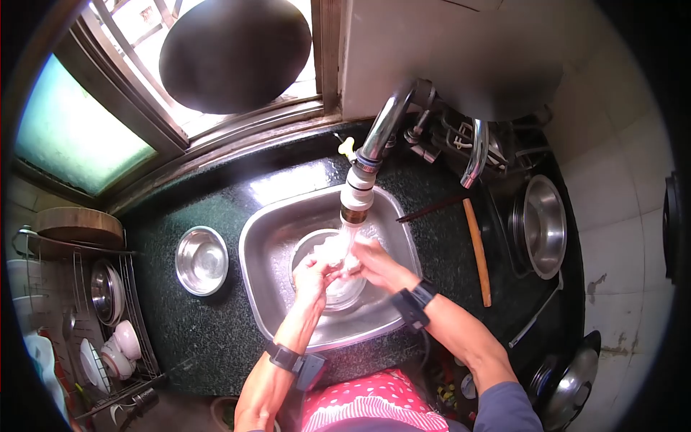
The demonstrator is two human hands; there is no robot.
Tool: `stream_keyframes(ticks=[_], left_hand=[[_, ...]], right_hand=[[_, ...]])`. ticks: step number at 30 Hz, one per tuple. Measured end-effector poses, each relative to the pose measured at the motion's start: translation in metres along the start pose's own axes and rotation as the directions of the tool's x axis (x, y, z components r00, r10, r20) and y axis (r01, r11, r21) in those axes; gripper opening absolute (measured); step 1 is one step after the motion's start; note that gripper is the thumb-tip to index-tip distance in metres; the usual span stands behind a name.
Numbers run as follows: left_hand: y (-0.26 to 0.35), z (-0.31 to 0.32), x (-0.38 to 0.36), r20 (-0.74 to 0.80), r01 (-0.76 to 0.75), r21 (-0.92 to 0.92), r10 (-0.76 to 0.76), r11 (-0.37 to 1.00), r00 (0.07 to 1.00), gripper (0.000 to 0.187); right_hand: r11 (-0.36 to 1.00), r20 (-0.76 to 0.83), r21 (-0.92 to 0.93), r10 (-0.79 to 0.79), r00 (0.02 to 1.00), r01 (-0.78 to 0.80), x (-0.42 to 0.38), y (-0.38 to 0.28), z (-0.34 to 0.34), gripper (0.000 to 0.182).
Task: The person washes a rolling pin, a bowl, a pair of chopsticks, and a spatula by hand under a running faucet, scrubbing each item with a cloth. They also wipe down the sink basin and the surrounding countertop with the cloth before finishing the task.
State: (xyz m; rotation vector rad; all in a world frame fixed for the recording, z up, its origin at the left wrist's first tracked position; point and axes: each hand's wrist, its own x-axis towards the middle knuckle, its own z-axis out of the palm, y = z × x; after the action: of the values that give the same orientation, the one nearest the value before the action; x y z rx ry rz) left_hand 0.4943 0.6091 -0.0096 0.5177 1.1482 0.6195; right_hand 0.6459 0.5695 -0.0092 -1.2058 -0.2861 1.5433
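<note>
Under the running faucet (356,191), my left hand (313,277) and my right hand (376,261) hold a whitish item (332,252) between them, its details washed out by glare. Both hands have their fingers curled round it. Water falls from the white nozzle onto the item. Below the hands a round metal bowl (296,258) rests inside the steel sink (253,270), partly hidden by the fingers. Each wrist wears a dark strapped device.
An empty steel bowl (202,261) stands left of the sink. A dish rack (137,309) with bowls is at far left. Right of the sink lie a wooden stick (478,252) and a dark thin rod (432,209), with stacked steel basins (545,227) beyond.
</note>
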Motion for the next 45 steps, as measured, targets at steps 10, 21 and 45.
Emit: stream_keyframes(ticks=[10, 21, 45], left_hand=[[0.009, 0.000, 0.002, 0.090, 0.003, -0.334, 0.028, 0.942, 0.996, 0.018], [0.017, -0.012, -0.001, 0.343, 0.285, 0.000, -0.267, 0.959, 0.900, 0.042], [0.025, 0.024, -0.026, 0.189, 0.102, -0.325, -0.041, 0.940, 0.981, 0.035]], right_hand=[[0.984, -0.163, -0.177, -0.041, 0.986, 0.011, -0.030, -0.007, 0.011, 0.029], [0.979, 0.075, -0.198, 0.073, 0.994, -0.057, -0.015, -0.009, 0.014, 0.031], [0.291, 0.171, -0.841, -0.657, 0.734, 0.456, -0.018, 0.042, 0.073, 0.037]])
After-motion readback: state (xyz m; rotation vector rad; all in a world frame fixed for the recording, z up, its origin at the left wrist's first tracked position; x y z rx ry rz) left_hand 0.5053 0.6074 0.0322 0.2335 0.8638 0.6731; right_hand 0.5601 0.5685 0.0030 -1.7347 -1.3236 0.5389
